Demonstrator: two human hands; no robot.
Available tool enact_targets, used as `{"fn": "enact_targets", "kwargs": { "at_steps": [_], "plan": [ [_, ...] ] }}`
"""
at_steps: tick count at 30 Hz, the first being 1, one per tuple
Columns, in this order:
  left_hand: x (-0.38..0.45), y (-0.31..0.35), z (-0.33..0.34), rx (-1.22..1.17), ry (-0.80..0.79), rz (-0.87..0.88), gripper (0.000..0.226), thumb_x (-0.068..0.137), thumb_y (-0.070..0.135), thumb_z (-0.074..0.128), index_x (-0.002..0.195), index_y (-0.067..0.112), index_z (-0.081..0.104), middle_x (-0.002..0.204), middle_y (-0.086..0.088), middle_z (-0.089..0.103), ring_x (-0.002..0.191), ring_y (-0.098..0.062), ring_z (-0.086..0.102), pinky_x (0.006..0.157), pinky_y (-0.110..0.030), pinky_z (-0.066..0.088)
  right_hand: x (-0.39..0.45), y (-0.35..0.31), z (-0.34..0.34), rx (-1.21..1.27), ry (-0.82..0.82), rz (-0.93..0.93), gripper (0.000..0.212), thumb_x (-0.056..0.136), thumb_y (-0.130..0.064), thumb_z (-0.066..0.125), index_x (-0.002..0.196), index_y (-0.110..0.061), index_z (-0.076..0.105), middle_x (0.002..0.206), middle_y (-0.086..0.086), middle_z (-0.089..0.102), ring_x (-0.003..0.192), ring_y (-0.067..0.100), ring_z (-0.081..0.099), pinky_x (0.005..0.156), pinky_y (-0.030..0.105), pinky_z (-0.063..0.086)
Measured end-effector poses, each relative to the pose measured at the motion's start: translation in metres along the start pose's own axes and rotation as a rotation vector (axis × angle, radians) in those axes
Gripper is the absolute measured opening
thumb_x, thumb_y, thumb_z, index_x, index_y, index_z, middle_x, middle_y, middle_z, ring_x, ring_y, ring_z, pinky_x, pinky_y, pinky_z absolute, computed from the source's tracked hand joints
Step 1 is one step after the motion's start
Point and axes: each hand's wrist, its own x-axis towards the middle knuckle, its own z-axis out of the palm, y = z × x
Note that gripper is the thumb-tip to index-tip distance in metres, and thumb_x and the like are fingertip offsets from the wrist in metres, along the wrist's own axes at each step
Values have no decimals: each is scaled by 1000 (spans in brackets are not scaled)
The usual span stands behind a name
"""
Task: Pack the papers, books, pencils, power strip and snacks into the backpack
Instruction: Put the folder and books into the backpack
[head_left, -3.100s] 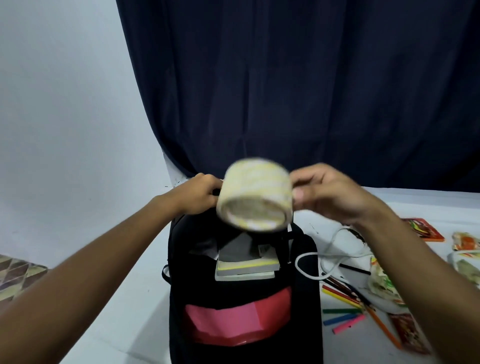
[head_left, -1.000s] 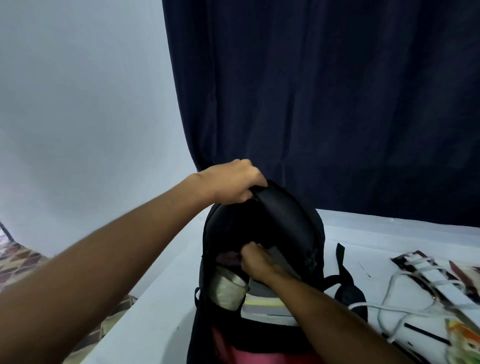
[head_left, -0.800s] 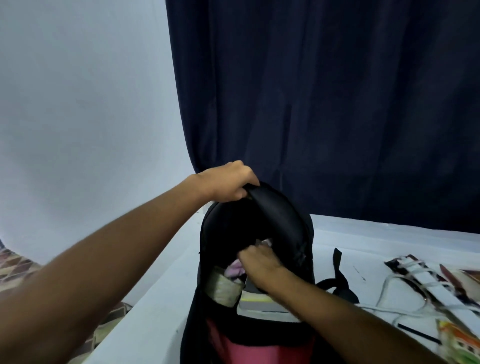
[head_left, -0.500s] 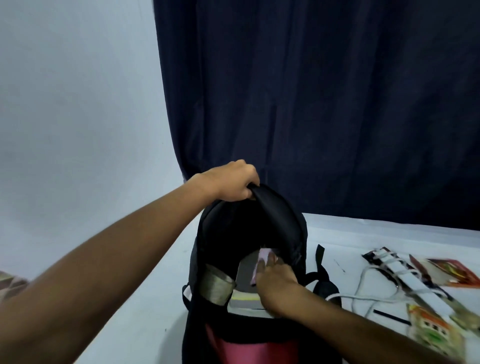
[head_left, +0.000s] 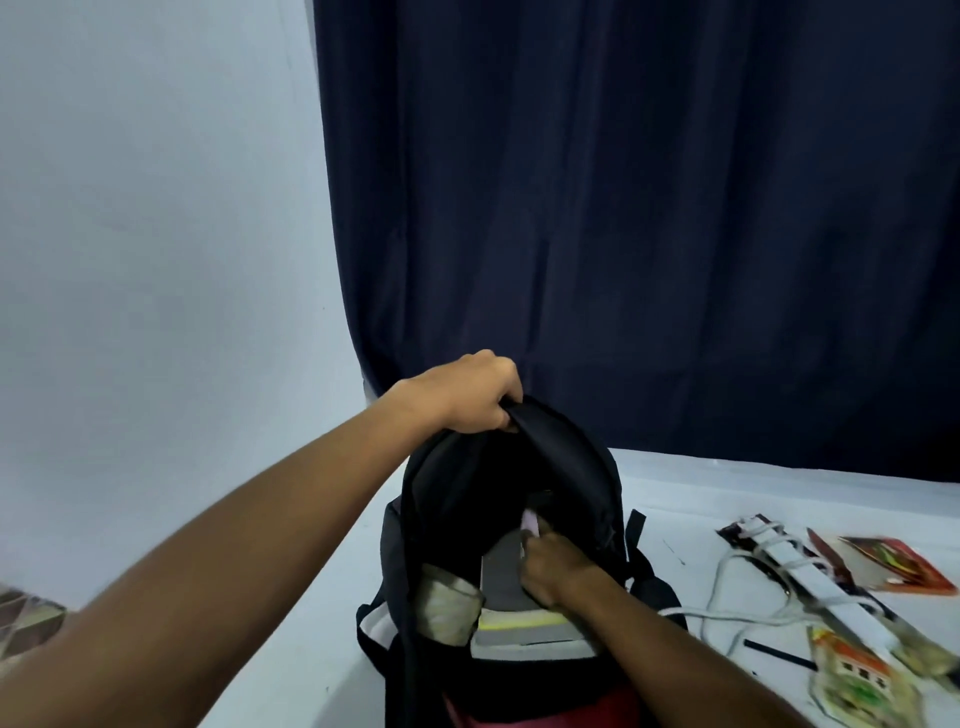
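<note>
Two hands at the black backpack, upright at the near edge of the white table. Gripped its top edge with the left hand, fingers curled tightly round the fabric, main compartment pulled open toward the camera. Reached into that opening with the right hand, fingers bent and pinching a pale pink piece that stuck up just above the knuckles; could not tell what the piece was. Found a roll of paper standing on the left side of the opening, and beside it a grey book on top of stacked books, all partly inside. Saw the white power strip lying out on the table to the right, its cord looping toward the bag. Noted a red packet beyond the strip, blurred snack packets nearer, and a dark pencil between cord and packets. Behind all, a navy curtain and pale wall.
</note>
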Motion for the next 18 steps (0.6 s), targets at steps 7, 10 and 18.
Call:
{"fn": "enact_targets", "kwargs": {
  "at_steps": [7, 10, 18],
  "plan": [
    [4, 9, 6, -21, 66, -22, 11, 86, 20, 65, 89, 10, 70, 75, 2, 61, 74, -20, 60, 66, -33, 51, -18, 2, -6, -63, -13, -351, 76, 81, 0, 52, 149, -20, 22, 157, 16, 15, 147, 35, 4, 118, 46, 18],
    [5, 6, 5, -36, 66, -27, 11, 86, 20, 65, 89, 11, 71, 76, 2, 63, 74, -19, 61, 69, -36, 53, -37, -18, -4, 111, -97, -528, 57, 81, -17, 64, 135, -20, 46, 141, 9, 46, 135, 26, 34, 111, 36, 31],
    [2, 16, 5, 4, 4, 29, 12, 84, 23, 67, 81, 12, 68, 71, 1, 60, 70, -19, 59, 68, -41, 54, -22, -52, 12, -122, 170, -393, 26, 88, -9, 54, 110, 1, 64, 112, 25, 64, 104, 40, 62, 85, 39, 48]
  ]
}}
